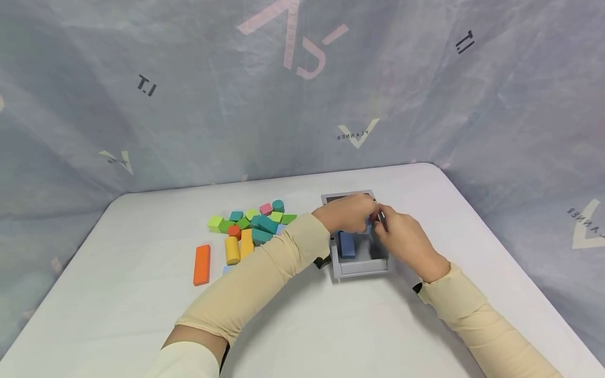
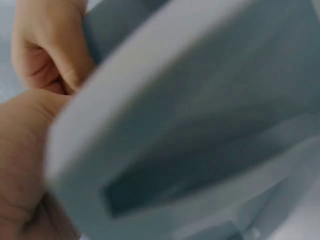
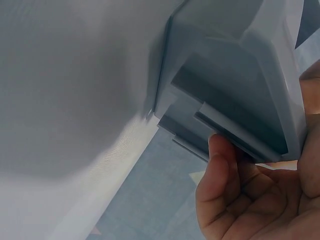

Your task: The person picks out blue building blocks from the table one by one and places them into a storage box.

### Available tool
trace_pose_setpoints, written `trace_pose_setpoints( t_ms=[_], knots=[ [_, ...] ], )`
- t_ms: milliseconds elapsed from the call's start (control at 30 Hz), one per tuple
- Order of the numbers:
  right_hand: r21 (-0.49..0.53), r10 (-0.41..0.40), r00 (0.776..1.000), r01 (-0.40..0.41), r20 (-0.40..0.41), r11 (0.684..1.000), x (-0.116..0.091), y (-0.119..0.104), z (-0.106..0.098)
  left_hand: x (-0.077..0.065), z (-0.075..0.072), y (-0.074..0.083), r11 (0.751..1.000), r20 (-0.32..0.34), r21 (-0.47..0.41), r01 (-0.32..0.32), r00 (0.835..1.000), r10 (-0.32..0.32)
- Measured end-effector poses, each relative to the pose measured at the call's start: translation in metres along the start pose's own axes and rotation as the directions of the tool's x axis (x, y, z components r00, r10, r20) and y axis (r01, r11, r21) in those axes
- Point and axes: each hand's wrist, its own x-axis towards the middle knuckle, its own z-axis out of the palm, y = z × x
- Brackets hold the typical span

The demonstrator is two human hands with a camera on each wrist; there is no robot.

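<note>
A grey compartment box [image 1: 364, 268] lies on the white table, with a dark blue block [image 1: 347, 245] in its front part. Over the middle of the box reaches my left hand [image 1: 348, 212], its fingers curled at the box's right wall. My right hand [image 1: 407, 239] grips that same wall from outside, fingertips close to the left hand's. From the right wrist, curled fingers [image 3: 220, 170] show under a ledge on the box's outer side [image 3: 230, 85]. In the left wrist view, my left hand [image 2: 25, 155] holds the end of a blurred grey wall [image 2: 125, 85].
Left of the box lies a cluster of coloured blocks, among them a yellow cylinder [image 1: 232, 250], a teal block [image 1: 264, 223] and a lime cube [image 1: 216, 223]. An orange bar [image 1: 201, 265] lies apart on the left. A grey printed cloth [image 1: 212, 105] hangs behind the table.
</note>
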Motion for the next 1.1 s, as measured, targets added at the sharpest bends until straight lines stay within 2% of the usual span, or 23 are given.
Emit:
trace_pose_setpoints(
  t_ms=[200,567,867,1100],
  knots=[
    [-0.011,0.001,1.000,-0.001,-0.008,1.000,0.002,-0.001,0.001,0.003,0.010,-0.004,0.999,0.043,-0.010,0.032,0.999,-0.031],
    [0.000,0.017,0.999,-0.017,0.027,1.000,0.002,0.000,0.000,0.004,0.019,-0.006,0.999,0.056,0.011,0.053,0.997,-0.053],
    [0.015,0.037,0.999,-0.037,0.037,0.999,0.000,0.001,0.001,0.003,0.022,-0.009,0.998,0.057,0.025,0.066,0.996,-0.067],
    [0.009,0.020,1.000,-0.020,0.014,1.000,0.000,0.001,0.002,0.002,0.023,-0.010,0.997,0.027,0.043,0.057,0.998,-0.058]
  ],
)
